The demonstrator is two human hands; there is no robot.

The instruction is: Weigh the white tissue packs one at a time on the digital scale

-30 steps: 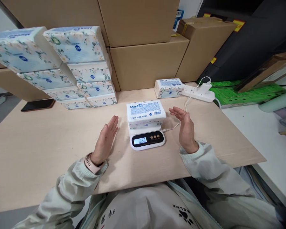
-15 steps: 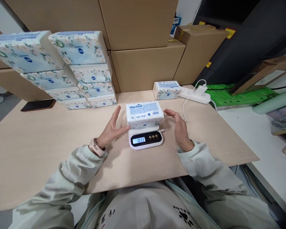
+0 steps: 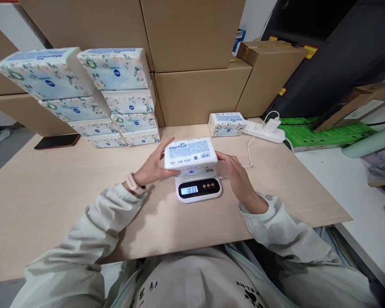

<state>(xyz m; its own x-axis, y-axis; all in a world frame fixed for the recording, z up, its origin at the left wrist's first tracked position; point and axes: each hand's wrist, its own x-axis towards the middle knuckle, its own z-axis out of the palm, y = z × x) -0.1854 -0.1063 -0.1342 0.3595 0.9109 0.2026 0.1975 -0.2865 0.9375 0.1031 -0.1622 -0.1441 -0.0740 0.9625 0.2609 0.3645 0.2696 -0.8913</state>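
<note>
Head cam, remote feed: table point(image 3: 51, 188) fills most of my view, w/ brown cartons point(image 3: 202, 92) along its back edge. Stack of tissue packs point(image 3: 86, 107), two cols, stands far L. Main pack point(image 3: 191, 154) is approx. ctr., over the white scale point(image 3: 199, 190), between my two hands.

What's changed vs. ½ sec ago: the pack's shifted a bit L relative to the scale, and both hands have closed in on its ends. So I judge it's now under hand control rather than sitting free. Can't tell if its underside still touches the scale.

Orientation: long axis runs L–R, roughly parallel to the scale's front edge, R end slightly farther from me. Top face is up; "Manhua" print reads right way up for me, barcode point(image 3: 204, 155) at near R corner.

L hand point(image 3: 152, 168): clamped on the pack's L end, thumb at the lower front, fingers round the back. R hand point(image 3: 239, 177): fingertips at the R end, seemingly touching; thumb's hidden, so can't tell if it's gripping.

Smallest: the readout point(image 3: 189, 190) shows what looks like 103.3, same as ½ sec ago, so no wt. change shows yet despite the shift.
</note>
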